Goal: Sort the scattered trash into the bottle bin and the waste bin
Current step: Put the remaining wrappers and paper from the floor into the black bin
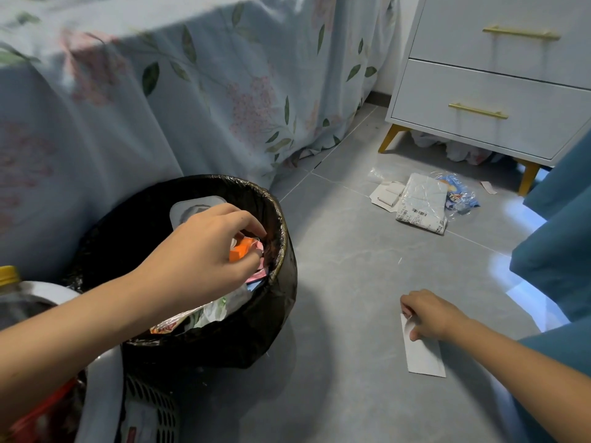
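Observation:
My left hand [204,251] hovers over the black-lined waste bin [281,282] and pinches an orange scrap [241,249] between thumb and fingers. Inside the bin lie wrappers and a white plastic lid [195,204]. My right hand [430,314] is on the grey floor, its fingers curled over the top end of a white paper slip [423,356]. At the lower left stands a white perforated bin [105,394] holding a bottle with a yellow cap [8,275]. A pile of scattered trash [422,203] lies on the floor farther off: a white mailer bag, flat cardboard, a blue wrapper.
A bed with a floral sheet [192,100] hangs down behind the bins. A white nightstand [499,91] with gold legs stands at the back right, with crumpled bags under it. A small paper scrap [488,187] lies near its leg. Teal fabric [559,235] fills the right edge.

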`<action>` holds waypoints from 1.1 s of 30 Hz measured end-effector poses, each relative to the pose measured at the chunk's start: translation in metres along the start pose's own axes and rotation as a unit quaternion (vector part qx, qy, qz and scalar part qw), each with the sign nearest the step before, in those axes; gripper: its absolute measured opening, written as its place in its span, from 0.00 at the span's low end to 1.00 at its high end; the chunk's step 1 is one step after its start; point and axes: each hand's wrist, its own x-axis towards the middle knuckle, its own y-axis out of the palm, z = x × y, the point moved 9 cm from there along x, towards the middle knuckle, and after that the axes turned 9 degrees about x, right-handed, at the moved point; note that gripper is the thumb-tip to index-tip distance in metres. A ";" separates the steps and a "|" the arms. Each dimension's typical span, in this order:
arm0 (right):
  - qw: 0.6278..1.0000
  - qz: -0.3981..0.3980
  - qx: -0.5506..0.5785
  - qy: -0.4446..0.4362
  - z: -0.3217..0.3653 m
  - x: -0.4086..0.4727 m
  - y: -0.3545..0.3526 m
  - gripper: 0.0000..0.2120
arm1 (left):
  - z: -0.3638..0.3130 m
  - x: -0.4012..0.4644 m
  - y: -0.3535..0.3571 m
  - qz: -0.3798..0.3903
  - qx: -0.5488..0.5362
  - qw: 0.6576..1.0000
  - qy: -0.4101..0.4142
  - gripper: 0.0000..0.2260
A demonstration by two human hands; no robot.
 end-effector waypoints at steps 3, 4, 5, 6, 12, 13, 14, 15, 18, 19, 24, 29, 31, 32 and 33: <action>0.998 0.000 0.056 0.008 -0.007 -0.003 -0.002 0.21 | 0.000 0.000 -0.002 -0.003 -0.002 1.000 0.000 0.09; 0.997 0.010 0.075 0.005 -0.006 -0.003 -0.002 0.19 | 0.000 0.000 -0.001 -0.002 -0.002 1.000 -0.001 0.09; 0.996 0.017 0.087 -0.005 -0.005 -0.002 -0.002 0.17 | 0.000 0.000 -0.001 -0.001 -0.002 1.000 -0.001 0.09; 0.995 0.015 0.100 -0.013 -0.002 0.000 -0.004 0.16 | 0.000 0.000 -0.001 0.000 -0.003 1.000 -0.001 0.09; 0.893 -0.038 0.449 -0.010 0.020 -0.003 -0.064 0.05 | 0.002 -0.001 -0.001 0.007 -0.026 1.000 -0.014 0.08; 0.868 -0.054 0.494 -0.008 0.026 -0.005 -0.078 0.05 | 0.001 -0.001 -0.001 0.009 -0.032 0.999 -0.018 0.08; 0.841 -0.080 0.535 -0.013 0.034 -0.007 -0.094 0.07 | 0.001 -0.001 -0.001 0.008 -0.042 0.999 -0.022 0.07; 0.809 -0.105 0.578 -0.024 0.045 -0.011 -0.111 0.09 | 0.001 -0.001 -0.003 0.002 -0.060 0.998 -0.028 0.07; 0.696 -0.140 0.700 -0.082 0.092 -0.026 -0.157 0.09 | 0.001 -0.002 -0.006 -0.015 -0.159 0.985 -0.062 0.08; 0.674 -0.139 0.717 -0.109 0.112 -0.033 -0.170 0.09 | 0.002 0.000 -0.007 -0.017 -0.179 0.981 -0.069 0.10; 0.678 -0.095 0.699 -0.206 0.206 -0.062 -0.205 0.14 | 0.019 0.006 -0.002 0.002 -0.325 0.934 -0.148 0.26; 0.719 -0.062 0.634 -0.276 0.270 -0.072 -0.208 0.10 | 0.030 0.004 -0.006 -0.012 -0.462 0.869 -0.177 0.15; 0.734 -0.055 0.616 -0.282 0.279 -0.066 -0.202 0.09 | 0.047 0.005 -0.010 -0.014 -0.423 0.887 -0.185 0.13; 0.740 -0.055 0.610 -0.278 0.279 -0.061 -0.200 0.09 | 0.057 0.006 -0.010 -0.007 -0.395 0.899 -0.190 0.13; 0.749 -0.057 0.603 -0.269 0.276 -0.055 -0.197 0.08 | 0.069 0.006 -0.008 0.005 -0.366 0.909 -0.201 0.13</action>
